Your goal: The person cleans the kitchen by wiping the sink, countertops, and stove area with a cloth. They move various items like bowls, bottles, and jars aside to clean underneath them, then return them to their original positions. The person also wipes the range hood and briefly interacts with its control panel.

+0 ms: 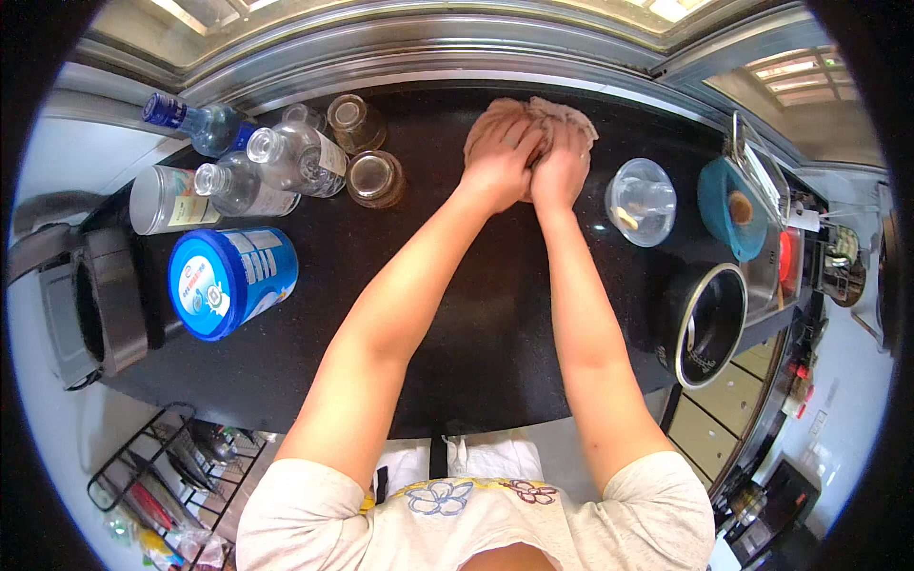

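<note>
Both arms stretch forward over the black countertop (476, 324). My left hand (499, 160) and my right hand (562, 167) lie side by side on a bunched, pale brownish-pink cloth (579, 114). They press it against the counter near its far edge, below the window frame. The fingers of both hands bend over the cloth, and their tips partly sink into its folds. To the right of my right hand stands a clear plastic bowl (652, 195) with a small pale piece inside. Two upturned glass jars, one (376, 179) nearer and one (355, 122) farther, stand left of my left hand.
Several clear bottles (314, 162) and a lidded canister (167, 200) crowd the left. A blue tub (233, 281) stands nearer me. At right are a black inner pot (712, 324), a teal basin (733, 214) and the sink (762, 285). A wire rack (171, 466) stands lower left.
</note>
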The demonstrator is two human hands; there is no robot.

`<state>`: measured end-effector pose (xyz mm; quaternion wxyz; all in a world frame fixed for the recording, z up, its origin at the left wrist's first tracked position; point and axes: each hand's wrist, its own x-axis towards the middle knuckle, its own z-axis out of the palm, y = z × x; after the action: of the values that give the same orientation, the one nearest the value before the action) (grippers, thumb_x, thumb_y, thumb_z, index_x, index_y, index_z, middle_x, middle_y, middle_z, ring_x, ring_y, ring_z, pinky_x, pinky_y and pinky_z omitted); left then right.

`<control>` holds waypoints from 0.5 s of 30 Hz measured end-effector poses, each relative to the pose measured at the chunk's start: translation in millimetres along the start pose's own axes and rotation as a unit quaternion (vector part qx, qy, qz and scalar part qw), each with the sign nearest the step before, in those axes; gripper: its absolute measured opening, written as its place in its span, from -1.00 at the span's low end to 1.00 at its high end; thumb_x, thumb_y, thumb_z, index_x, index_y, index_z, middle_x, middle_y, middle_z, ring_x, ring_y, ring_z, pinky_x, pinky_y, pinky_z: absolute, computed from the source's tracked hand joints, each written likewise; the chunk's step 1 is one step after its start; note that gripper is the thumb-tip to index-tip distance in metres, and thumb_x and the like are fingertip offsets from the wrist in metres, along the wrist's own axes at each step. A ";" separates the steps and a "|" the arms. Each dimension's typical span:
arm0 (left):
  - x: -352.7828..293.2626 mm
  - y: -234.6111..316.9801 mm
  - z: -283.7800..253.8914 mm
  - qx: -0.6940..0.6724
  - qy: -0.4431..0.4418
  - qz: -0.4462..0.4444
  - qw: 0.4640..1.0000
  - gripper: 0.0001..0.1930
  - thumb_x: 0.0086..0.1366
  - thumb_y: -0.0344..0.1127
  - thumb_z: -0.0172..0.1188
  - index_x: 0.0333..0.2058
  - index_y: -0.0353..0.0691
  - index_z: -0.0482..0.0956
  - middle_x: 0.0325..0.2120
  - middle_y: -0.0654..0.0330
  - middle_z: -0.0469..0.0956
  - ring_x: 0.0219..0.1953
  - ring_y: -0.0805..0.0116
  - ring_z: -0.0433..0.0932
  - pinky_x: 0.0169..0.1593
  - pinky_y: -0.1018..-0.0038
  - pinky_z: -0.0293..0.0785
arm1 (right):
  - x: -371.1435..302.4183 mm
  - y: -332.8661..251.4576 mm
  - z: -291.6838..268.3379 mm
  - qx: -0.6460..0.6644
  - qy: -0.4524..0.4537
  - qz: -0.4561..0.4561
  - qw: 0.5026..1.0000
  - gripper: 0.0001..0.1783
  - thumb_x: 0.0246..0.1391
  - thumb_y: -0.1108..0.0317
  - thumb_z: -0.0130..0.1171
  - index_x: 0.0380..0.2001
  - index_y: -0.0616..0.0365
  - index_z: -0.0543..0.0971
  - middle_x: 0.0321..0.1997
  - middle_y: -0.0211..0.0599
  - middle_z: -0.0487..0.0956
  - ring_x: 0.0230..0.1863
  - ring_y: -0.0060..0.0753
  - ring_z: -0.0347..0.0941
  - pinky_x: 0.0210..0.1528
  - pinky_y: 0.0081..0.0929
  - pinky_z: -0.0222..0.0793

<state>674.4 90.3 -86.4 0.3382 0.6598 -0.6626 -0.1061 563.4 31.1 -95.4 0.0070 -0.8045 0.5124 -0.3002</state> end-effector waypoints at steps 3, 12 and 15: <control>-64.0 31.6 -20.7 -0.033 -0.022 -0.007 0.999 -0.41 0.06 -0.38 0.20 0.16 -0.15 0.43 0.26 -0.06 0.32 0.34 -0.09 0.23 0.39 0.05 0.12 | -60.3 12.0 -36.5 0.012 -0.059 -0.059 0.996 -0.57 0.18 0.34 0.02 0.11 0.16 0.51 0.19 -0.06 0.48 0.26 0.09 0.33 0.31 -0.06 0.22; -239.5 106.9 -53.7 0.024 -0.123 -0.097 0.987 -0.33 0.23 -0.26 0.23 0.33 0.09 0.31 0.41 -0.06 0.10 0.41 -0.23 0.10 0.42 -0.11 0.00 | -219.4 -28.1 -167.6 0.009 -0.298 -0.067 0.952 -0.37 -0.01 0.36 0.19 0.22 -0.14 0.51 0.49 -0.17 0.18 0.49 0.15 0.02 0.46 0.12 -0.05; -153.8 65.5 -25.6 0.101 -0.073 -0.082 0.989 -0.37 0.31 -0.22 0.07 0.37 0.03 0.26 0.40 -0.06 0.15 0.41 -0.17 0.14 0.45 0.01 -0.03 | -127.1 -21.7 -100.5 0.007 -0.214 -0.109 0.971 -0.53 0.15 0.26 0.06 0.16 -0.08 0.55 0.49 -0.25 0.21 0.53 0.06 -0.03 0.50 0.13 -0.16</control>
<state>621.6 250.6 -76.2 0.2107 0.7333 -0.6362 -0.1146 494.6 176.5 -66.6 0.0895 -0.9009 0.4060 -0.1243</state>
